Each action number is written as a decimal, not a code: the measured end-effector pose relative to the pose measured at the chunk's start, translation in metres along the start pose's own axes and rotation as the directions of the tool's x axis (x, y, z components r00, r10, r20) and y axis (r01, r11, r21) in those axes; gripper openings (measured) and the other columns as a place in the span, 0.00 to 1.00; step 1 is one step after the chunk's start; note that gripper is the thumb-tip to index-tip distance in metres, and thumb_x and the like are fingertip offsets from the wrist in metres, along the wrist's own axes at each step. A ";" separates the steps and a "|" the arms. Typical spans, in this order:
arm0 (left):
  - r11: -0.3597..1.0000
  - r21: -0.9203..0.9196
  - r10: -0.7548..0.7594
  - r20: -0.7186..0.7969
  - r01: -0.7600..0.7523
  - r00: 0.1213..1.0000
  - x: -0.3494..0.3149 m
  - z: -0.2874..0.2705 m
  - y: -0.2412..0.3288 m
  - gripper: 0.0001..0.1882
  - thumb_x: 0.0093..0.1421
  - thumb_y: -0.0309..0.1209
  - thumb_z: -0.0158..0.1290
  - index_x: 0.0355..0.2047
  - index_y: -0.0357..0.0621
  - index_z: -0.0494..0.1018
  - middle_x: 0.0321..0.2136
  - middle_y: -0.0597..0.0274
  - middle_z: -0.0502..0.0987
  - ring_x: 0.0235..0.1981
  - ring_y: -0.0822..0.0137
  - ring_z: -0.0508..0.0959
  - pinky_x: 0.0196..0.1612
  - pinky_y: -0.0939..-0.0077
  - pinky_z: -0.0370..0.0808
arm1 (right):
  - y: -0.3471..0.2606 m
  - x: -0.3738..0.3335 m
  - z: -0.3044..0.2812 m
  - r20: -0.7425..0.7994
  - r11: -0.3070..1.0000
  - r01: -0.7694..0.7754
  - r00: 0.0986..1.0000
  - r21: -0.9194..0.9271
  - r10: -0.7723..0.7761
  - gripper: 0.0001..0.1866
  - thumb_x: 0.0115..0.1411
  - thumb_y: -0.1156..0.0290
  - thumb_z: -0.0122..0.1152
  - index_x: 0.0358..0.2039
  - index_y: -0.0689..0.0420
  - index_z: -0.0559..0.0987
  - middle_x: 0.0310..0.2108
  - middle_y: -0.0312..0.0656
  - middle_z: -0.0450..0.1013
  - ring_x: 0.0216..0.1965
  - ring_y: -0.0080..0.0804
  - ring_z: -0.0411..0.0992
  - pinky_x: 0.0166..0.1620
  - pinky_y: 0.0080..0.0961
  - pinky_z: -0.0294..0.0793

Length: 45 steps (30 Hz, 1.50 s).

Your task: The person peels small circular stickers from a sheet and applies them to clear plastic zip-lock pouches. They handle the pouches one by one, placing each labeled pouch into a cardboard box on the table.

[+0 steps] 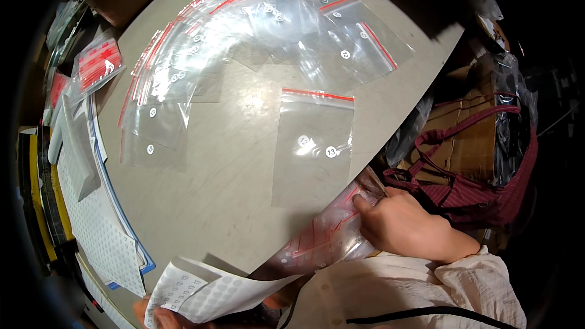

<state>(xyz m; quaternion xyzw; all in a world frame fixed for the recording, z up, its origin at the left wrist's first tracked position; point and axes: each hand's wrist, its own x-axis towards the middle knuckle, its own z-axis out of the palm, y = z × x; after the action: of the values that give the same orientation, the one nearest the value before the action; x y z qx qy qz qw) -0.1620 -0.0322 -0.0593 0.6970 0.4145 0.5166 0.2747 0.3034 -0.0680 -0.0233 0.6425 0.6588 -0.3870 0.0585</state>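
My left hand (159, 317), partly cut off at the lower edge, pinches a folded white sheet of round stickers (225, 292). Some of its rows still carry printed labels; others show bare grey circles. On my lap lies a clear plastic bag (320, 240) full of red-edged zip bags. The fingers of my right hand (396, 222) are curled on this bag's upper edge; their tips are partly hidden. A single clear zip bag (314, 176) with a red closure strip lies flat near the table's right edge. It bears two round white stickers (331, 152).
A wide fan of overlapping zip bags (201, 61), many with round stickers, arcs across the table (231, 207). Packed red-striped zip bags (97, 64) and more sticker sheets (103, 244) lie at left. Beyond the right edge are a maroon striped bag (475, 195) and a cardboard box (472, 137).
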 end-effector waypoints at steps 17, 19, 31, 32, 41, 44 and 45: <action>0.877 0.303 -0.243 -0.390 0.373 0.888 -0.019 0.016 0.030 0.07 0.64 0.27 0.50 0.39 0.38 0.74 0.24 0.63 0.74 0.23 0.72 0.72 0.25 0.80 0.69 | 0.003 -0.025 -0.036 -0.195 0.981 0.033 0.981 0.189 0.005 0.24 0.60 0.70 0.63 0.56 0.61 0.74 0.22 0.53 0.75 0.22 0.51 0.75 0.29 0.38 0.75; 0.909 -0.027 -0.405 -0.306 0.417 0.862 -0.010 0.021 0.042 0.10 0.63 0.32 0.55 0.41 0.39 0.74 0.24 0.64 0.74 0.23 0.71 0.72 0.26 0.81 0.69 | 0.010 -0.024 -0.046 -0.259 0.946 0.065 0.966 0.317 0.020 0.16 0.62 0.71 0.63 0.50 0.56 0.75 0.21 0.45 0.76 0.19 0.41 0.76 0.27 0.31 0.72; 0.884 -0.275 -0.462 -0.383 0.379 0.800 0.028 0.074 0.066 0.20 0.68 0.34 0.55 0.55 0.32 0.72 0.42 0.50 0.81 0.44 0.65 0.82 0.50 0.71 0.79 | 0.021 -0.015 -0.035 -0.258 0.894 0.252 0.952 0.370 -0.162 0.25 0.63 0.69 0.63 0.56 0.68 0.71 0.16 0.44 0.71 0.17 0.36 0.73 0.24 0.31 0.68; 0.880 -0.295 -0.466 -0.384 0.372 0.797 0.024 0.070 0.066 0.21 0.68 0.35 0.55 0.56 0.32 0.71 0.43 0.49 0.81 0.44 0.64 0.82 0.51 0.70 0.79 | 0.023 -0.011 -0.027 -0.185 0.956 0.229 0.963 0.182 -0.196 0.28 0.64 0.66 0.59 0.60 0.69 0.68 0.19 0.54 0.73 0.23 0.54 0.76 0.28 0.43 0.73; 0.564 -0.785 -0.214 0.160 0.255 0.964 0.026 0.073 0.078 0.15 0.64 0.36 0.56 0.33 0.33 0.73 0.29 0.50 0.75 0.25 0.57 0.77 0.29 0.64 0.76 | 0.009 -0.006 -0.004 0.076 0.994 0.106 0.992 -0.017 -0.105 0.13 0.62 0.69 0.57 0.42 0.64 0.72 0.22 0.56 0.75 0.26 0.59 0.75 0.31 0.49 0.75; 0.499 -0.603 -0.362 0.507 0.622 0.782 0.033 0.074 0.086 0.09 0.59 0.26 0.56 0.35 0.30 0.74 0.30 0.48 0.78 0.26 0.60 0.77 0.30 0.70 0.74 | 0.002 -0.028 -0.014 0.120 0.992 0.093 0.987 0.082 -0.103 0.10 0.60 0.72 0.55 0.40 0.64 0.75 0.25 0.56 0.76 0.30 0.59 0.77 0.34 0.50 0.76; 0.465 -0.510 -0.402 0.607 0.724 0.686 0.039 0.074 0.090 0.08 0.57 0.22 0.56 0.36 0.29 0.74 0.30 0.48 0.79 0.26 0.61 0.77 0.30 0.72 0.74 | 0.006 -0.035 -0.014 0.094 0.984 0.112 0.988 0.135 -0.125 0.10 0.61 0.72 0.55 0.40 0.64 0.74 0.24 0.56 0.75 0.29 0.58 0.76 0.33 0.50 0.75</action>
<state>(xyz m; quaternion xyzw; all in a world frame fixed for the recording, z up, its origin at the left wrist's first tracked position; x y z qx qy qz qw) -0.0602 -0.0413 0.0095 0.4374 0.3221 0.3548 0.7610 0.3204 -0.0887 0.0041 0.5839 0.6656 -0.4640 0.0271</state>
